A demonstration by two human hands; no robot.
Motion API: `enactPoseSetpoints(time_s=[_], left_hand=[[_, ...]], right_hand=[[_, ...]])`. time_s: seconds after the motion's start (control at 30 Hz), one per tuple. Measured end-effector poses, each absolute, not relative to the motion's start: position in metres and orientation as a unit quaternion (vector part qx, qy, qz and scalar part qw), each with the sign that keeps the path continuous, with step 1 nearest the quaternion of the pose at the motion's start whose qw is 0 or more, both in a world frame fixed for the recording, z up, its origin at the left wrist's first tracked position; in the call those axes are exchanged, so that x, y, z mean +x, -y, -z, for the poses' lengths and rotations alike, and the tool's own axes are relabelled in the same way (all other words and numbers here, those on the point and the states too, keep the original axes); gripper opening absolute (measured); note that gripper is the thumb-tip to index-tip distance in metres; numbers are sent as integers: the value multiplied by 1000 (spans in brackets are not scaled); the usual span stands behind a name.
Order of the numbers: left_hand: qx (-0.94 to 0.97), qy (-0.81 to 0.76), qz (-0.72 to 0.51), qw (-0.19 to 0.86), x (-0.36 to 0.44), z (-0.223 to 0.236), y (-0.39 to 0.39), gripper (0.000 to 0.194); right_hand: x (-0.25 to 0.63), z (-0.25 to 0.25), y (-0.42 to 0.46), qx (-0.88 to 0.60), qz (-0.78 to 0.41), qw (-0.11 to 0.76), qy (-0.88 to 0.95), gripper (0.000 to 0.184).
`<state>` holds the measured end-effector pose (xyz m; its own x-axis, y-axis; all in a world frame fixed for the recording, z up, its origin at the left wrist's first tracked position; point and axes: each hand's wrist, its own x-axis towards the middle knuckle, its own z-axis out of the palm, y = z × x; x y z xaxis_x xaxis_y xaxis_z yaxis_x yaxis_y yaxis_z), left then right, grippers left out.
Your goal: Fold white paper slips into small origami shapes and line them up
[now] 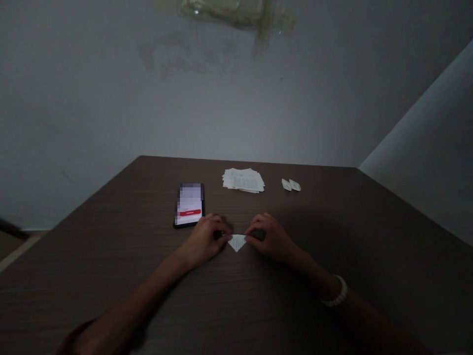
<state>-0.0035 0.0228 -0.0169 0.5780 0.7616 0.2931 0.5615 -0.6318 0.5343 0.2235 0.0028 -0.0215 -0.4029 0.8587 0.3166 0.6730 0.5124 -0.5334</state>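
Note:
A small sheet of printed paper (237,242), folded to a triangle with its point towards me, is held just over the middle of the table. My left hand (207,237) pinches its left corner between thumb and fingers. At the right corner, my right hand (271,236) pinches it the same way, thumb and forefinger closed. The paper's top edge runs straight between the two hands. Both corners are hidden by my fingertips.
Left of the hands a phone (189,205) lies with its screen lit. Behind them is a loose stack of printed paper pieces (243,180). Two small folded papers (291,185) lie further right. The brown table (236,305) meets a grey wall (236,108) at the back.

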Motion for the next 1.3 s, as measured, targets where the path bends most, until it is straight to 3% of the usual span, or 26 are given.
enactPoseSetpoints(time_s=[0.43, 0.87, 1.3], left_hand=[[881, -354, -248, 194, -2, 18, -26, 11], [942, -288, -159, 68, -8, 5, -16, 22], [934, -324, -130, 78, -11, -9, -8, 23]], right_hand=[[219, 26, -10, -467, -140, 286, 825, 13], [234, 23, -8, -371, -57, 226, 899, 13], [225, 18, -1, -405, -26, 224, 886, 17]])
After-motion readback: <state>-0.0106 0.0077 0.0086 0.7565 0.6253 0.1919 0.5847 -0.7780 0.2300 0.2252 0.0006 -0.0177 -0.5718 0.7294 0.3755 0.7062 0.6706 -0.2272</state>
